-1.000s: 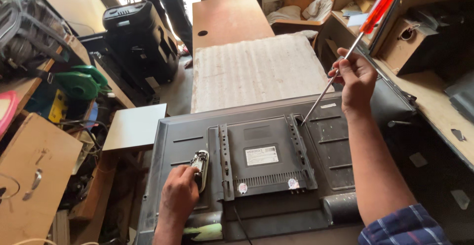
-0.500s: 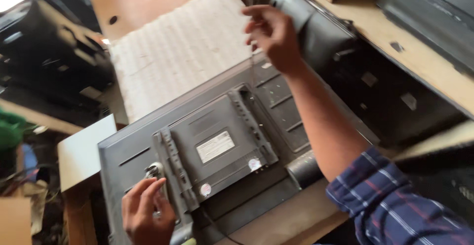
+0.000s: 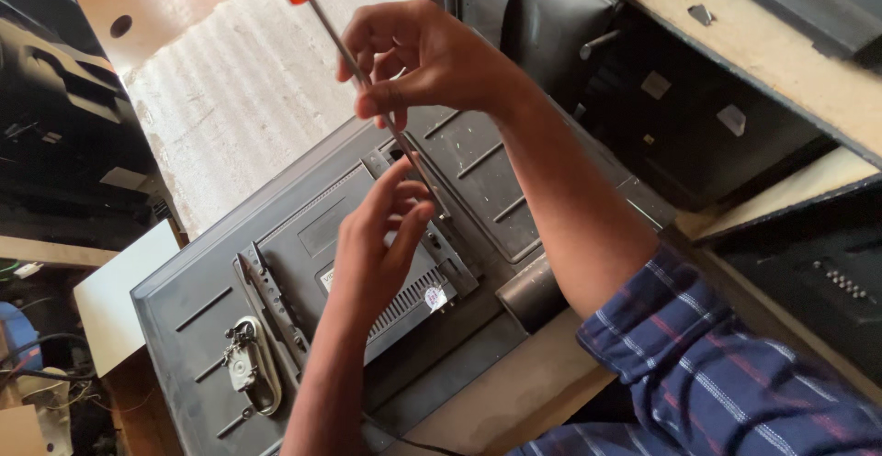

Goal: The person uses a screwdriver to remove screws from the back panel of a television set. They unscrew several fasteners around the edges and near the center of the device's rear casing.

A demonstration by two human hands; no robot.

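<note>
1. Gripping a long steel-shafted screwdriver with a red handle [image 3: 367, 89], the right hand [image 3: 432, 56] is closed at upper centre.
2. The left hand [image 3: 377, 245], fingers loosely parted, is held by the shaft's lower end over the grey flat-screen television back [image 3: 202, 327] at mid-frame.

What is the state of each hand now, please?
Left hand: open, fingers at the screwdriver shaft, above the television back.
Right hand: closed on the screwdriver shaft.
</note>
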